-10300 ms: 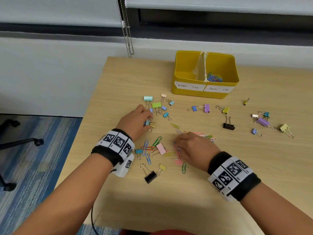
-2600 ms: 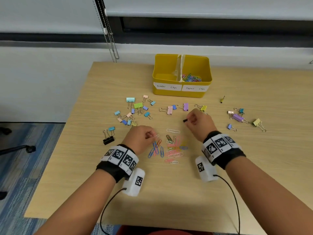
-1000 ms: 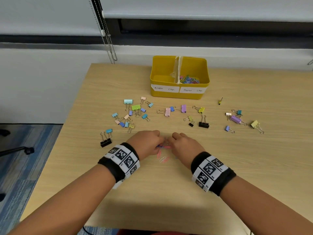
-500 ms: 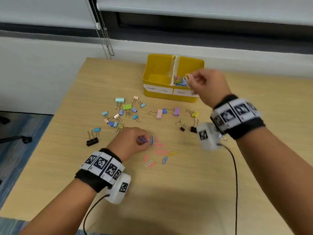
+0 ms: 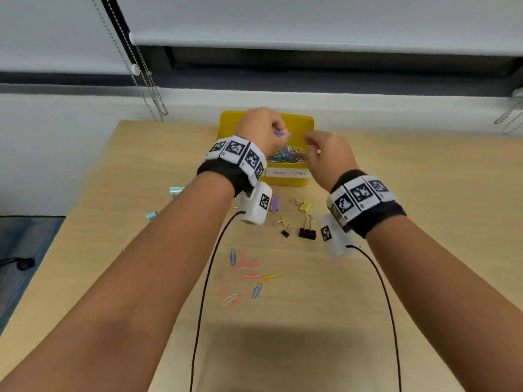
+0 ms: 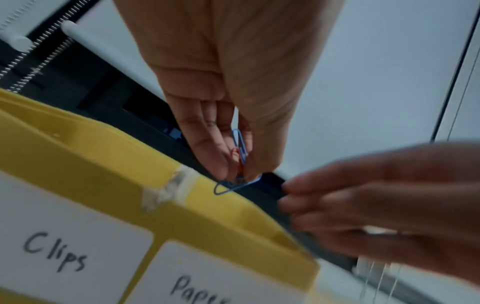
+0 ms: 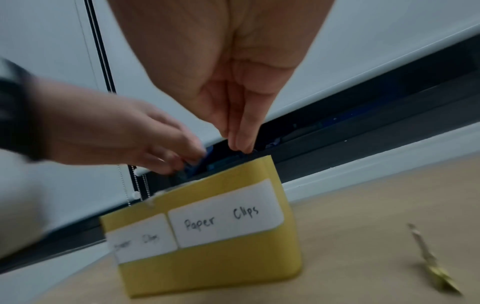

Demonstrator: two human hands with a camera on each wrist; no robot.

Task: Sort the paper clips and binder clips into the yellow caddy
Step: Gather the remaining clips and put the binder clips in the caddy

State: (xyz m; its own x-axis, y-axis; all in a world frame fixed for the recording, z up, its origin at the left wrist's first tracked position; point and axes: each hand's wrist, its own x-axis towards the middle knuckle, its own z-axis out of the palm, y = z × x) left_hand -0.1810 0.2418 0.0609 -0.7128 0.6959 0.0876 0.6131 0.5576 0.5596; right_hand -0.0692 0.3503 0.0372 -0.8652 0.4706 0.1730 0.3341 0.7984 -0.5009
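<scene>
Where the surface [image 5: 424, 179] meets the white wall [image 5: 70, 142], the yellow caddy [image 5: 304, 123] stands at its far edge, under a roller blind [image 5: 311, 21]. The left grip [image 5: 263, 128] pinches blue paper clips [image 6: 240, 144] above it, and only the left wrist view shows a red one among them. The right grip [image 7: 228, 82] has its fingertips pressed together, with nothing showing between them.

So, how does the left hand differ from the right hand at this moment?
The left hand pinches blue and red paper clips; the right hand shows no clip between its pressed fingertips. The left hand is just right of the taped divider of the yellow caddy; the right hand is nearer the caddy's right end. Both hover above the side labelled Paper Clips.
</scene>
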